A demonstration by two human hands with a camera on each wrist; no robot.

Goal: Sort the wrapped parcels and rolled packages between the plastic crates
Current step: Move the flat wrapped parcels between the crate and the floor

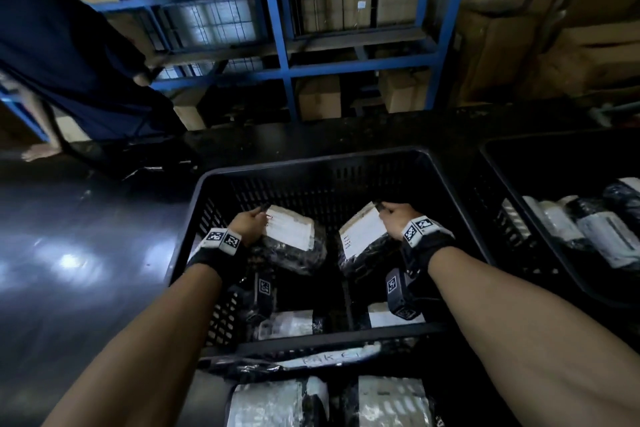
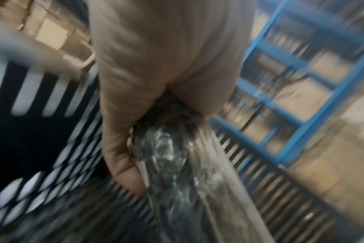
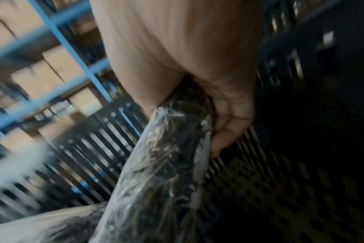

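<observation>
Close by, two wrapped rolls (image 1: 280, 402) lie below the crate's near rim. Both arms reach into the black crate (image 1: 311, 163). The left hand (image 1: 247, 224) is curled tight around a parcel (image 1: 294, 239) with a white label. The right hand (image 1: 394, 218) is curled tight around a second parcel (image 1: 363, 243) just beside it. More parcels lie low in the crate. To the right, another crate (image 1: 491, 149) holds rolls. Farther back stands a blue shelf (image 1: 280, 24) with boxes (image 1: 318, 97).

Handwritten "1115" on right parcel's label (image 1: 360, 231) — other label print unreadable.
</observation>
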